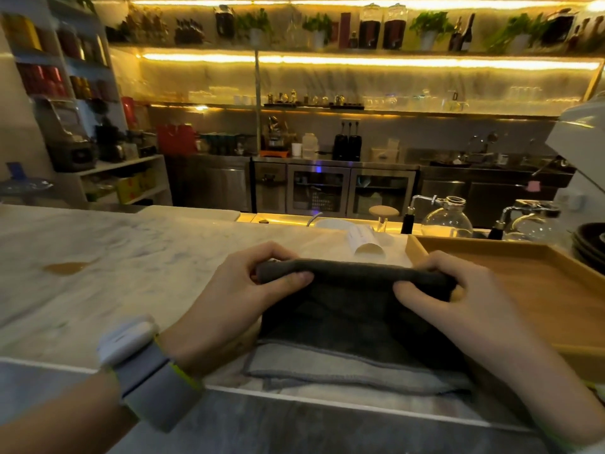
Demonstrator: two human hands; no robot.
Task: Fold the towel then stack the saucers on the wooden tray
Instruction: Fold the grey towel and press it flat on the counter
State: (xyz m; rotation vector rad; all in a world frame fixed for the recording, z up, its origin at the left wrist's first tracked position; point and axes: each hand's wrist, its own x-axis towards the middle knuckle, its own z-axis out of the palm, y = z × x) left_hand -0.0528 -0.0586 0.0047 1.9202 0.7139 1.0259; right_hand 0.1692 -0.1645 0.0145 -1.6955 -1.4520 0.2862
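Observation:
A dark grey towel (353, 309) lies at the near edge of the marble counter, its far edge lifted and bent back toward me. My left hand (242, 296) pinches the towel's raised left corner. My right hand (458, 303) pinches the raised right corner. The towel's lower layer, paler grey, lies flat near the counter's edge. An empty wooden tray (530, 276) sits just right of the towel, partly under my right hand. A stack of dark saucers (589, 247) stands at the far right edge of the view, beyond the tray.
A white paper cup (365, 242) lies on its side behind the towel. Glass siphon flasks (447, 217) stand behind the tray. A brown spill (65, 267) marks the marble counter (131, 257) at the left. My left wrist wears a grey band with a white device (131, 342).

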